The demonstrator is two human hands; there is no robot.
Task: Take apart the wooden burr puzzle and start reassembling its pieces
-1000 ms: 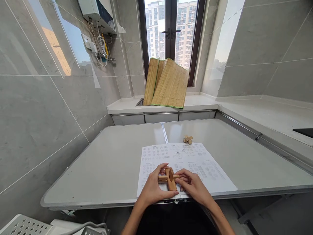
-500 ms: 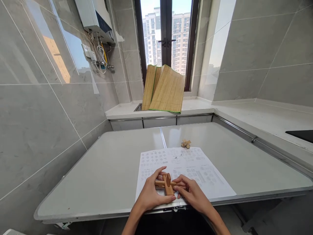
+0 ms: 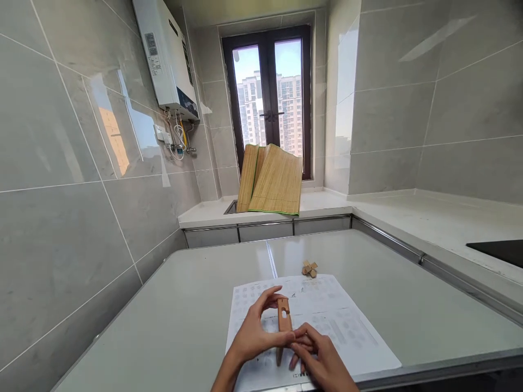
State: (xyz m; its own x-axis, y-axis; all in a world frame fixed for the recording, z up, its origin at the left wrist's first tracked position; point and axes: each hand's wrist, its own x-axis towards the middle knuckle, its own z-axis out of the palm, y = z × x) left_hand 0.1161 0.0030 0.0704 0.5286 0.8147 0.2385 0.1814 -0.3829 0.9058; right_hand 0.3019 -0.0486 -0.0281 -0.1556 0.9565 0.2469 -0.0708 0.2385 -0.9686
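My left hand [image 3: 257,329] is closed around a notched wooden puzzle piece [image 3: 285,314], held upright between thumb and fingertips. The piece has a cut-out near its top. Below my left thumb a narrow wooden end [image 3: 279,356] sticks out; whether it belongs to the same piece I cannot tell. My right hand [image 3: 321,356] is beside it, fingers pinched together close to my left thumb; what they grip is hidden. Under both hands lies a white printed sheet [image 3: 347,326] with rows of small diagrams.
A small assembled wooden burr puzzle [image 3: 309,269] sits at the sheet's far edge on the pale table [image 3: 175,316]. Behind the table, a folded straw mat [image 3: 278,182] leans on the white counter [image 3: 327,200] below the window. A dark panel [image 3: 498,252] lies on the right counter.
The crossed wooden pieces have turned in my hands, and now one notched piece faces me upright. My view has tilted up, so the table and hands appear lower.
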